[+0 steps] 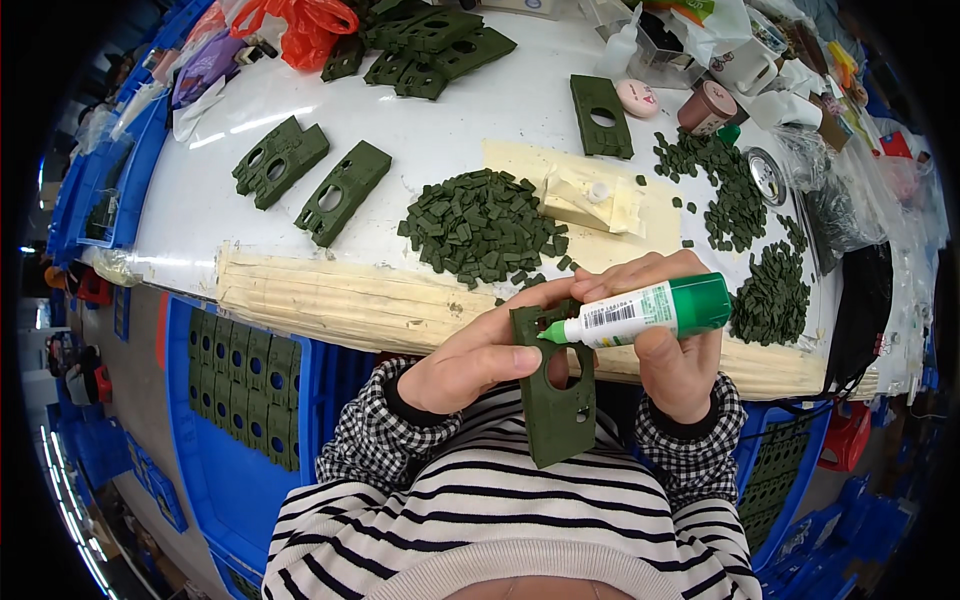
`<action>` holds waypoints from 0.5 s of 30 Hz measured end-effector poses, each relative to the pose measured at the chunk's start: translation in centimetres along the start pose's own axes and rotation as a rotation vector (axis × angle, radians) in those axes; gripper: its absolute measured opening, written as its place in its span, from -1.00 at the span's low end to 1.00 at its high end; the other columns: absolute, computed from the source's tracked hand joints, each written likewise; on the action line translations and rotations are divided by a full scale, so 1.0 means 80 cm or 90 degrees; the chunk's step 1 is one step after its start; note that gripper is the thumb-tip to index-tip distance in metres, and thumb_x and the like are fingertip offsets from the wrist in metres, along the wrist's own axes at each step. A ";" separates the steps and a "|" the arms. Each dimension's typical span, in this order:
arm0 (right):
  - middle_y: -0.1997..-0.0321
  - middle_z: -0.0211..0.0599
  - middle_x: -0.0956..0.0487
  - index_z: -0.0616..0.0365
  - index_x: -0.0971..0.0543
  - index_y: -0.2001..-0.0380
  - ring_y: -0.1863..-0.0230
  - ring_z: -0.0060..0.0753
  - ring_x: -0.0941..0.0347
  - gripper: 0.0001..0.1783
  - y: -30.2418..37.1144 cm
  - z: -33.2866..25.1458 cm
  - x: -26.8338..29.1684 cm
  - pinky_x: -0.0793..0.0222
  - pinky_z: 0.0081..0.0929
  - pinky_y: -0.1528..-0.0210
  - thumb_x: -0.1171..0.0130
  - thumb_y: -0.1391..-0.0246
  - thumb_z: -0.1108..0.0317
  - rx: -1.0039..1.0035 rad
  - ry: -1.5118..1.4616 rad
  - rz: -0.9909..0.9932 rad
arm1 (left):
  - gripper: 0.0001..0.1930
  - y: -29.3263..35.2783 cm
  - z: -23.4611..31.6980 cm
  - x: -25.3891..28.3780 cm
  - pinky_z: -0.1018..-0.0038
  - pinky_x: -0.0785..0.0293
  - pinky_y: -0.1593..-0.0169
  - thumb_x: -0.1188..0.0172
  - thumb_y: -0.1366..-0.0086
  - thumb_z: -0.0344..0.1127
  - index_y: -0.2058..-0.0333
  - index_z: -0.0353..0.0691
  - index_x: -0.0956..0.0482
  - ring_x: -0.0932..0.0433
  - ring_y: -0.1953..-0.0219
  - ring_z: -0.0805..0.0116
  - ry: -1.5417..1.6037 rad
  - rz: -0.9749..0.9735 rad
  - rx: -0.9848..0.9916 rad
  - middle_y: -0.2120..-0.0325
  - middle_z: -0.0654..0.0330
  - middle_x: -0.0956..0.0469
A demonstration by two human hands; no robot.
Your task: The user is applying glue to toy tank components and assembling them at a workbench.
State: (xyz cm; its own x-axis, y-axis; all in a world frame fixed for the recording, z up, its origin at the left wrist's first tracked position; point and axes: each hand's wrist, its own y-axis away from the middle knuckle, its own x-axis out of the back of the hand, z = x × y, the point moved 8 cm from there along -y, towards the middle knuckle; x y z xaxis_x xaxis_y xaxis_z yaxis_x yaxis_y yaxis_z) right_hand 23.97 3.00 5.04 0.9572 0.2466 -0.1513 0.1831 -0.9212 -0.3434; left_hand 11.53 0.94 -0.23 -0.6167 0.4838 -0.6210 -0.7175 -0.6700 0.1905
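My left hand (pixel 470 362) grips a dark green plastic model hull plate (pixel 558 420) with a large round hole, held out over my lap at the table's front edge. In my right hand (pixel 684 375) lies a glue bottle (pixel 640 312), white with a green end, tilted sideways. Its green nozzle touches or nearly touches the upper part of the plate. Just beyond my hands, a heap of small green plastic pieces (pixel 480 228) rests on the table, beside a cream tape-wrapped block (pixel 592 200).
Two similar hull parts (pixel 345 190) (pixel 280 163) lie left of the heap, and one more (pixel 601 116) lies farther back. More small pieces (pixel 770 295) spread at the right. A blue crate (pixel 185 440) of hull parts stands below at the left. Bags and containers crowd the back right.
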 end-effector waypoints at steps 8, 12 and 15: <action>0.27 -0.02 -0.53 0.33 -0.34 0.23 0.18 -0.24 -0.51 -0.54 -0.004 -0.004 0.007 -0.41 -0.28 0.02 -0.14 -0.07 0.11 0.006 -0.082 0.052 | -0.04 -0.005 0.005 -0.001 0.50 -0.39 0.20 -0.17 0.06 0.10 -0.22 -0.36 -0.01 -0.47 0.31 0.32 0.011 0.011 -0.023 0.22 -0.09 -0.45; 0.29 -0.02 -0.53 0.32 -0.32 0.23 0.18 -0.21 -0.52 -0.55 -0.006 -0.006 0.012 -0.41 -0.26 0.04 -0.13 -0.08 0.12 0.023 -0.051 0.051 | -0.02 -0.005 0.008 -0.001 0.57 -0.43 0.34 -0.18 0.09 0.14 -0.21 -0.37 -0.03 -0.49 0.42 0.38 0.008 0.008 -0.014 0.27 -0.10 -0.46; 0.29 -0.02 -0.53 0.32 -0.33 0.23 0.17 -0.21 -0.52 -0.56 -0.005 -0.004 0.014 -0.42 -0.28 0.06 -0.13 -0.08 0.13 0.016 -0.049 0.048 | 0.00 -0.005 0.007 0.000 0.59 -0.43 0.37 -0.19 0.11 0.15 -0.21 -0.37 -0.03 -0.49 0.46 0.40 0.015 0.016 -0.007 0.28 -0.10 -0.46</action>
State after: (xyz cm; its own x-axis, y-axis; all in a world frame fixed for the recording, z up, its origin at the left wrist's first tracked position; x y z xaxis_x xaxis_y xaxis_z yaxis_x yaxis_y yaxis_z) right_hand 25.05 3.56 5.28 0.9480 0.1996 -0.2479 0.1040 -0.9305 -0.3513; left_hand 11.65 1.52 0.15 -0.6260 0.4536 -0.6343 -0.6986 -0.6877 0.1977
